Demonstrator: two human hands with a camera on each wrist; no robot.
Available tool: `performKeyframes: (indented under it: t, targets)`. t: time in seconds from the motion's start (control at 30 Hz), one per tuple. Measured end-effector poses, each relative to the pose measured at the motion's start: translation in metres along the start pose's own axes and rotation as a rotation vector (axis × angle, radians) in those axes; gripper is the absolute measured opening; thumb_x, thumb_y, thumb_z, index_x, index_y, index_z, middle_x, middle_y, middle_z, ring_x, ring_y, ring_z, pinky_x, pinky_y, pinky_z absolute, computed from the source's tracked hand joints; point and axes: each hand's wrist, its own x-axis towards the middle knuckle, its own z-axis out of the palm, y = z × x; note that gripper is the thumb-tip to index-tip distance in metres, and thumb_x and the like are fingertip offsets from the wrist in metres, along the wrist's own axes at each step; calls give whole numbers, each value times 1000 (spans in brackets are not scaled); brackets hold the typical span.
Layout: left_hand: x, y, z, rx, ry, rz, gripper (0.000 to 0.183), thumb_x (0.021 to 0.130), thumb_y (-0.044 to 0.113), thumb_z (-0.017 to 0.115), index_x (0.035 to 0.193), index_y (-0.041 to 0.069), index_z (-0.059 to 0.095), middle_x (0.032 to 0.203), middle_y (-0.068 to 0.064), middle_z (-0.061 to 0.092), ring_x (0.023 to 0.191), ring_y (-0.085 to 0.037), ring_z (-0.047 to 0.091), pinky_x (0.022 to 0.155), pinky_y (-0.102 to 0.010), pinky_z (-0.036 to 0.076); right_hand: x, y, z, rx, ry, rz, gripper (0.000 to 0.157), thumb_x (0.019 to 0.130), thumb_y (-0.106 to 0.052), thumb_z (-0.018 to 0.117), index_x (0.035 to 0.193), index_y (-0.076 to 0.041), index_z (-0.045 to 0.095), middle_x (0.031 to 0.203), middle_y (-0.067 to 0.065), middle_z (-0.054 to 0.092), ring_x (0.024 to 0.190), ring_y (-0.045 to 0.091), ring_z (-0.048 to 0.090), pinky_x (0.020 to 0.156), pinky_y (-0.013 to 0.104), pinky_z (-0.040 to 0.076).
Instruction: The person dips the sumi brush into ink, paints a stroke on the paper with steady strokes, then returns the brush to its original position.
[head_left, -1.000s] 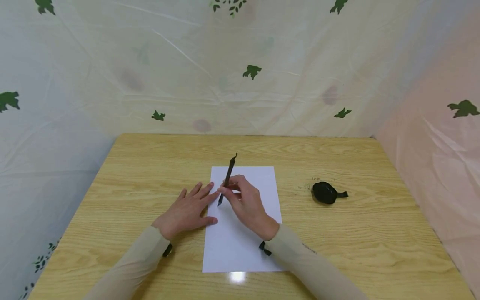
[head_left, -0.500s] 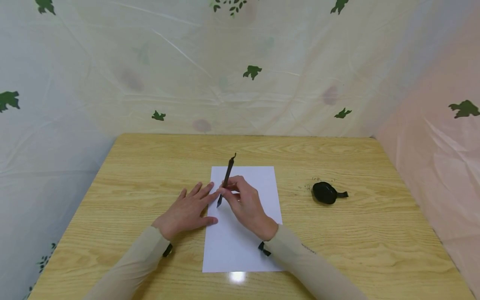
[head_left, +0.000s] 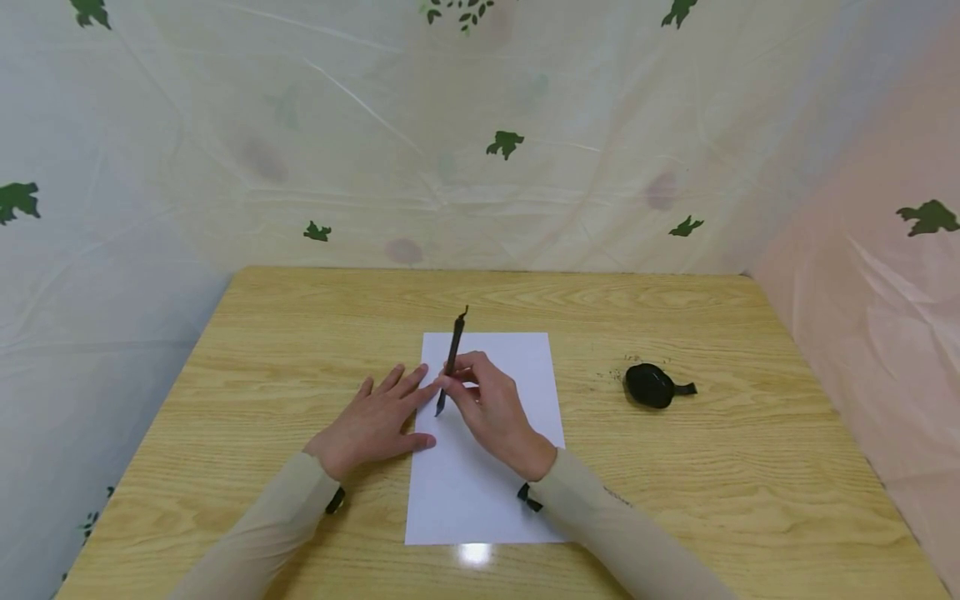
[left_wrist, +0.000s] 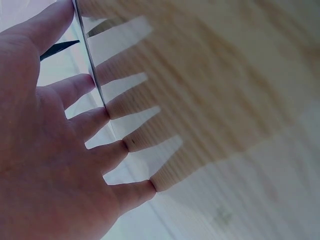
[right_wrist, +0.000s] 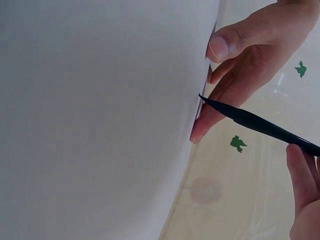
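A sheet of white paper (head_left: 465, 500) lies upright on the table in front of the person. The left hand (head_left: 371, 429) rests flat with spread fingers, its thumb and index fingertip over the sheet's left edge. Between thumb and fingers, the right hand (head_left: 495, 408) pinches a dark calligraphy brush (head_left: 455, 342) with a small hanging loop at its top. The brush stands steeply, its pointed black tip at the upper left of the paper, just right of the left hand. In the right wrist view, the brush (right_wrist: 265, 126) meets the paper at a small dark mark by its tip.
Right of the paper sits a small black dish (head_left: 649, 386) with a short handle, glossy inside. Dark specks (head_left: 622, 367) are scattered on the wooden table (head_left: 262, 333) beside it. A pale curtain (head_left: 412, 150) with green bird prints encloses the far side and both ends.
The brush's top has leaned slightly left and its tip has shifted a little toward the person. The left hand, paper and dish have stayed put.
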Motion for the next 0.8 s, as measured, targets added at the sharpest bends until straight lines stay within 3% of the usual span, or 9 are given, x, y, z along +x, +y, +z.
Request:
performKeyframes:
  t: [0.8]
  targets:
    - [1,-1,-1,12,-18,-8,82,96,52,70,163,20,35,171,-10,21,155,-44,17,115,-74,18,0,1,-1,-33,-34,24,24,99,-2,68,118,1,54,112,16,66,102,30,73,79,29,61]
